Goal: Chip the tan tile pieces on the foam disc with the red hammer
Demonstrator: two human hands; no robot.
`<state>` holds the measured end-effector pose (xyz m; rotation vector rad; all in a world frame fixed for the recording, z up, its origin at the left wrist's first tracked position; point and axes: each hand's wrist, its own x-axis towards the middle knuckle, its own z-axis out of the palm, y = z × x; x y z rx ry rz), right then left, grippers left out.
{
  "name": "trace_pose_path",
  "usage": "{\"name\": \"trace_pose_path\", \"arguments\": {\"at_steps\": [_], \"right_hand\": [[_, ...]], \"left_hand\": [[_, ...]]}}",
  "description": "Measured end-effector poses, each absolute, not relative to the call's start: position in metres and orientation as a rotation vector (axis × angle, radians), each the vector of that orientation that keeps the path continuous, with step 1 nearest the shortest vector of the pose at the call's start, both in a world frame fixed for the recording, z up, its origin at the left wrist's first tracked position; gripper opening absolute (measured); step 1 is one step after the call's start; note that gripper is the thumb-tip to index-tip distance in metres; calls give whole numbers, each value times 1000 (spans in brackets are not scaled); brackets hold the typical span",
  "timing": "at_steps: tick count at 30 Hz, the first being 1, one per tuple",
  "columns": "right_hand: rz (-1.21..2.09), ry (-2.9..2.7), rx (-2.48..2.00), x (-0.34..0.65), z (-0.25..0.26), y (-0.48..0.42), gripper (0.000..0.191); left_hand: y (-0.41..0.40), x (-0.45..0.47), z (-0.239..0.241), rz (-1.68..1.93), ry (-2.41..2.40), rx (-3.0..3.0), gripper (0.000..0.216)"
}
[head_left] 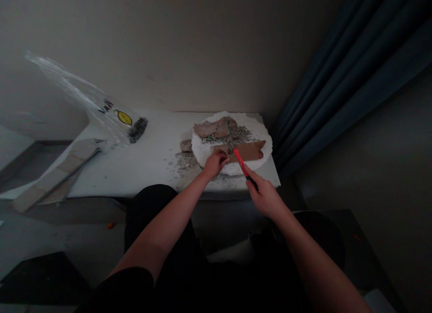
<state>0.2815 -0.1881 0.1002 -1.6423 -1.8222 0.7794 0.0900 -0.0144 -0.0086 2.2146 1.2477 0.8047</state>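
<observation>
My right hand (pixel 265 193) grips a hammer (pixel 239 159) by its red-and-black handle. The hammer's grey head is over a flat brown strip (pixel 249 151) that looks like cardboard. Close to that head, my left hand (pixel 214 163) has its fingers pinched together at the strip's left part; what lies between them is too small to make out. Strip and hands are over a round white mat (pixel 266 135) with a ragged edge. Behind the strip lie a rough brown piece (pixel 212 129) and a heap of grey-brown crumbs (pixel 241 133).
Rubble (pixel 187 162) is scattered over the white table (pixel 151 155) left of the mat. A clear plastic bag (pixel 111 112) holding dark bits stands farther left, near flat cardboard pieces (pixel 60 169). A wall rises behind; a dark blue curtain (pixel 324 79) hangs at right.
</observation>
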Motion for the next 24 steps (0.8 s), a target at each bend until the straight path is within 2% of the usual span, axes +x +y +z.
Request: {"name": "trace_pose_path", "arguments": {"at_steps": [12,24], "right_hand": [[765,-1869,-1672,275,95,-187,59],[699,-1968,-1736,272,91,-191,62]], "left_hand": [[-9,84,-5,787,1258,2176,18],[-9,72,12,957,1398,2090,34]]}}
